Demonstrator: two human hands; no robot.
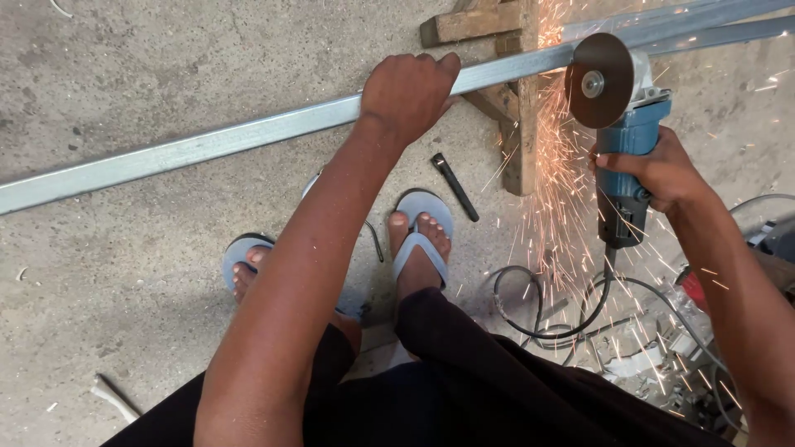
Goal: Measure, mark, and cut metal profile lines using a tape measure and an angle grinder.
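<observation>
Holding down a long metal bar [248, 132] w/ my left hand [407, 93]. My fingers are curling over the top of it and pressing, palm flat-ish on the bar, not wrapped all the way round as far as I can tell. My right hand [658, 170] is gripping the blue grinder [625, 157], fingers closed tight round its body.

The bar is lying long-ways from the left side of the picture, low, up to the right side, high. So its long line is going across in front of me, tilting a bit away on the right. It's resting on a wood stand [509, 99], and it's sitting off the concrete floor [124, 290] there.

The grinder's round disc [598, 80] is touching the bar just right of the wood stand. Sparks [563, 215] are flying down toward me & onto the floor. The cut spot is to the right of my left hand, w/ the stand between them. My right hand is the nearer one to the cut; my left is well apart from the disc, further along the bar to the left.

My feet are in grey flip-flops [422, 236], right under the bar, near the sparks. A black tool [454, 186] is lying on the floor just beside my right foot. The grinder's black cord [546, 310] is looping on the floor below my right hand. Some bits & junk are lying at the bottom right, too blurry to tell what.
</observation>
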